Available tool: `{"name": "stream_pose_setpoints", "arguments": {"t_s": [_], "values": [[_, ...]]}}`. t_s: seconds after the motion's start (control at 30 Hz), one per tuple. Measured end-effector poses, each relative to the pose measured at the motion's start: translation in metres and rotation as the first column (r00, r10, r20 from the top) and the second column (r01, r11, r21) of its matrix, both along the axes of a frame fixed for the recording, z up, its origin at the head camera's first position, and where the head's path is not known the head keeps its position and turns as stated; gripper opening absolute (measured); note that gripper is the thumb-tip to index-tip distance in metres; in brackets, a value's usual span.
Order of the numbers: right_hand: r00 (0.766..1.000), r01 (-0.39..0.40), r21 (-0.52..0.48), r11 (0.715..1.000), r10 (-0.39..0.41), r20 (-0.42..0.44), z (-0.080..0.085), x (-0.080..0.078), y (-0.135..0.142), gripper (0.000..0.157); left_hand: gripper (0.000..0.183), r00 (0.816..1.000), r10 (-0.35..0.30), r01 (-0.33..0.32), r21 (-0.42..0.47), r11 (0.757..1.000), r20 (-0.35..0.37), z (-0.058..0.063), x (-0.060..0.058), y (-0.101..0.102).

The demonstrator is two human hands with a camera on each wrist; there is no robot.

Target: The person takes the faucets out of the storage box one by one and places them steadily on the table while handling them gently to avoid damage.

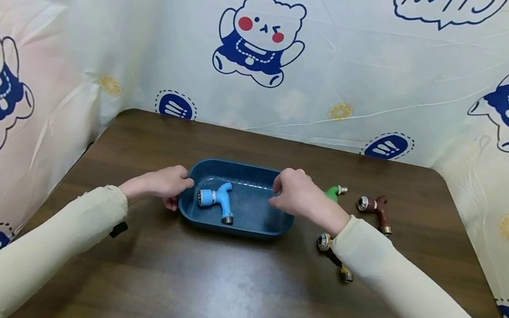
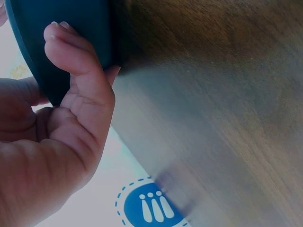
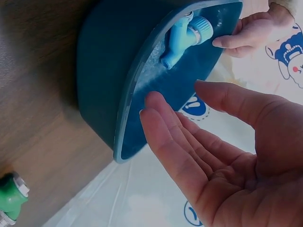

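Note:
A dark blue rectangular tray (image 1: 256,205) with rounded corners sits on the table. Inside it, toward the left, lies a light blue faucet (image 1: 222,197) with a ribbed blue knob. My left hand (image 1: 162,182) holds the tray's left end, thumb over the rim and fingers curled against the outer wall, as the left wrist view shows of the hand (image 2: 75,94). Over the tray's right end is my right hand (image 1: 300,194). In the right wrist view this hand (image 3: 203,151) holds nothing, its thumb apart from its loosely bent fingers, close to the tray rim.
Right of the tray lie a green faucet (image 1: 333,192), a dark red faucet (image 1: 380,211) and a black faucet with brass-coloured ends (image 1: 335,258), partly hidden by the right sleeve. A printed cloth (image 1: 331,70) hangs behind and beside the brown table (image 1: 191,284).

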State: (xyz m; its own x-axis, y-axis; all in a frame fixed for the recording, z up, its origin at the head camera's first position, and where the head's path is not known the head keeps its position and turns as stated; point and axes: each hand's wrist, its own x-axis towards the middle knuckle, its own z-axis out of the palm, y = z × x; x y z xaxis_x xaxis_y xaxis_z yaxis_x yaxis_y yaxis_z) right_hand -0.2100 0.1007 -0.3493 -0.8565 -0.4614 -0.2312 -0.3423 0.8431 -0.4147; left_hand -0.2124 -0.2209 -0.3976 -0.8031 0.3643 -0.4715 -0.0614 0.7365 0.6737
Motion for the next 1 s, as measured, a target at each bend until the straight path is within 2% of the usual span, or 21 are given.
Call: {"name": "stream_pose_setpoints", "arguments": {"t_s": [0.07,0.13,0.33,0.4,0.47,0.53,0.73,0.8,0.87,1.0], "values": [[1.000,-0.004,0.009,1.000,0.004,0.005,-0.001,-0.001,-0.003,0.026,0.027,1.000,-0.003,0.003,0.007,1.000,0.008,-0.002,-0.001,-0.001],[1.000,-0.007,0.019,1.000,0.006,0.014,-0.002,-0.002,-0.005,0.027,0.027,1.000,-0.015,0.015,0.013,1.000,0.017,-0.009,-0.005,-0.005],[0.999,-0.003,0.032,0.999,0.002,0.036,-0.004,-0.005,-0.012,0.028,0.028,0.999,-0.035,0.034,0.036,0.999,0.039,-0.069,-0.043,-0.034],[0.999,-0.005,0.034,0.999,0.004,0.033,-0.005,-0.007,-0.014,0.028,0.030,0.999,-0.029,0.028,0.030,0.999,0.041,-0.076,-0.048,-0.037],[1.000,-0.012,0.038,0.999,0.011,0.027,-0.005,-0.009,-0.016,0.026,0.029,0.998,-0.043,0.042,0.032,0.999,0.035,-0.074,-0.047,-0.036],[1.000,-0.022,0.039,0.999,0.021,0.019,-0.005,-0.010,-0.018,0.024,0.029,0.999,-0.038,0.037,0.023,0.999,0.027,-0.066,-0.043,-0.033],[0.999,-0.054,0.045,0.998,0.053,0.011,-0.004,-0.014,-0.024,0.015,0.026,0.999,-0.010,0.009,0.021,1.000,0.032,-0.021,-0.015,-0.012],[0.998,-0.061,0.044,0.997,0.060,0.013,-0.004,-0.015,-0.026,0.014,0.026,1.000,0.004,-0.004,0.018,1.000,0.028,-0.011,-0.008,-0.006],[0.998,-0.064,0.042,0.997,0.063,0.015,-0.004,-0.016,-0.028,0.014,0.026,1.000,0.017,-0.017,0.010,1.000,0.022,-0.006,-0.004,-0.003],[0.998,-0.060,0.036,0.998,0.060,0.012,-0.004,-0.017,-0.032,0.013,0.027,1.000,0.011,-0.011,0.006,1.000,0.015,-0.006,-0.004,-0.002]]}}
